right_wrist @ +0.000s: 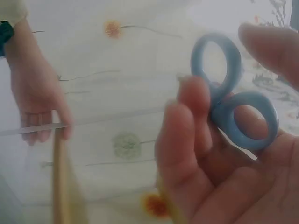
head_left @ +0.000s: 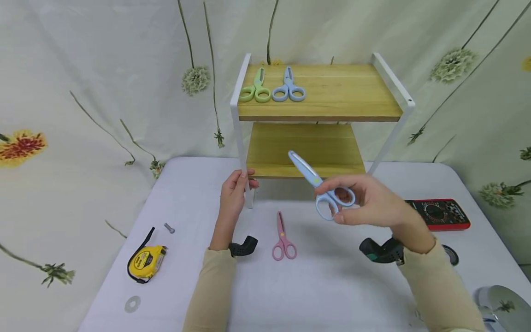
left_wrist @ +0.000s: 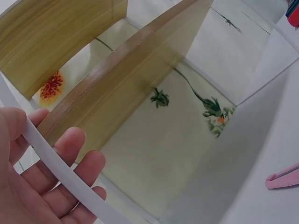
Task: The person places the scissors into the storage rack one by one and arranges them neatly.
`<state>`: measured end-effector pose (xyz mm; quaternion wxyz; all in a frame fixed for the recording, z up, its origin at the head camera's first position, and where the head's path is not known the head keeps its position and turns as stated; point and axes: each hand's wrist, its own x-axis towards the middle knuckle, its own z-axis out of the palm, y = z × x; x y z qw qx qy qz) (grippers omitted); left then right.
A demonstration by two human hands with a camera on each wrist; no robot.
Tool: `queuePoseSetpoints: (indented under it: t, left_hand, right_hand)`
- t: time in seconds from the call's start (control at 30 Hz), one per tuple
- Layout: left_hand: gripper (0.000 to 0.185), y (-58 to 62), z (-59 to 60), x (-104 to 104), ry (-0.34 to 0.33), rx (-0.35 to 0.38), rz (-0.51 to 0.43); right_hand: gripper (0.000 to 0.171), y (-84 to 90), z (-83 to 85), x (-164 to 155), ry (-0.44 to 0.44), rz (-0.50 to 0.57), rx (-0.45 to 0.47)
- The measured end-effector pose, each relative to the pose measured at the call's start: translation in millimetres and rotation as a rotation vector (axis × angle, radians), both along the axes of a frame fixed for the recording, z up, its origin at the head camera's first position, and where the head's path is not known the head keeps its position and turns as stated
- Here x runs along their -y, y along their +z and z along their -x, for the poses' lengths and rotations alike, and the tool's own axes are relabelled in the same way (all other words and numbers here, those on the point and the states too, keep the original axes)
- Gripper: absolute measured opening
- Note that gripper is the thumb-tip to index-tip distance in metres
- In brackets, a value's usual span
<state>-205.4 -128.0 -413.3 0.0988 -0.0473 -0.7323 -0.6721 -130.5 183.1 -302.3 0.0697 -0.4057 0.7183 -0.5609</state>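
My right hand (head_left: 375,203) holds a pair of light blue scissors (head_left: 309,169) by the handles, in front of the lower shelf board, with the blades pointing up and left. In the right wrist view the blue handle loops (right_wrist: 254,140) show among the fingers. My left hand (head_left: 231,196) grips the white frame (left_wrist: 60,172) of a two-tier wooden shelf (head_left: 344,94) at its left leg. On the top board lie green scissors (head_left: 259,84) and another pair of blue scissors (head_left: 288,82), side by side at the left. Pink scissors (head_left: 282,240) lie on the table between my arms.
A yellow tape measure (head_left: 145,263), a small bolt (head_left: 169,228) and a washer (head_left: 132,304) lie at the left. To the right are a red and black multimeter (head_left: 439,214), a dark round object (head_left: 451,254) and a clear round container (head_left: 504,304). A floral cloth hangs behind the shelf.
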Motion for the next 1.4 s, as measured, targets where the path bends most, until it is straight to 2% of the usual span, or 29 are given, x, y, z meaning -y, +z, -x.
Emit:
queuePoseSetpoints:
  t: [0.07, 0.2, 0.3, 0.37, 0.43, 0.5, 0.57, 0.63, 0.73, 0.87, 1.03, 1.4]
  left_hand:
    - [0.03, -0.1, 0.0, -0.4, 0.003, 0.001, 0.003]
    - [0.03, 0.1, 0.4, -0.7, 0.003, -0.004, 0.009]
    - [0.03, 0.4, 0.0, -0.3, 0.004, -0.005, 0.006]
    - [0.03, -0.2, 0.0, 0.4, 0.005, -0.003, 0.002]
    - [0.03, -1.1, -0.3, 0.8, 0.004, 0.002, -0.004]
    - [0.03, -2.4, -0.2, 0.9, 0.001, 0.008, -0.006]
    - [0.03, -3.7, -0.3, 0.8, -0.002, 0.014, -0.014]
    - [0.031, -4.7, -0.4, 0.3, -0.004, 0.02, -0.019]
    - [0.031, -5.6, -0.5, -0.6, -0.008, 0.025, -0.018]
    - [0.031, -4.5, -0.1, -1.1, -0.01, 0.016, -0.016]
    - [0.031, -0.8, 1.2, -0.5, -0.002, -0.007, -0.01]
    - [0.03, 0.8, -1.4, 0.8, -0.001, 0.019, -0.002]
  right_hand:
    - [0.044, 27.6, 3.9, -2.5, 0.031, 0.014, -0.043]
    - [0.051, 72.8, 19.3, -1.9, -0.075, 0.049, -0.113]
    - [0.045, 99.4, 38.8, 2.5, -0.283, 0.013, -0.159]
    - [0.041, 112.7, 53.5, 6.1, -0.431, -0.088, -0.189]
    - [0.043, 122.1, 69.0, 9.6, -0.556, -0.236, -0.227]
    - [0.047, 126.9, 84.8, 12.2, -0.624, -0.372, -0.242]
    - [0.049, 128.2, 99.5, 14.2, -0.644, -0.48, -0.249]
    - [0.05, 126.8, 111.4, 15.3, -0.649, -0.542, -0.236]
    - [0.049, 123.4, 121.7, 16.1, -0.652, -0.613, -0.265]
    - [0.048, 121.5, 125.2, 16.7, -0.656, -0.65, -0.315]
    - [0.045, 121.7, 123.6, 20.1, -0.624, -0.641, -0.364]
    - [0.041, 119.6, 120.9, 22.7, -0.609, -0.64, -0.395]
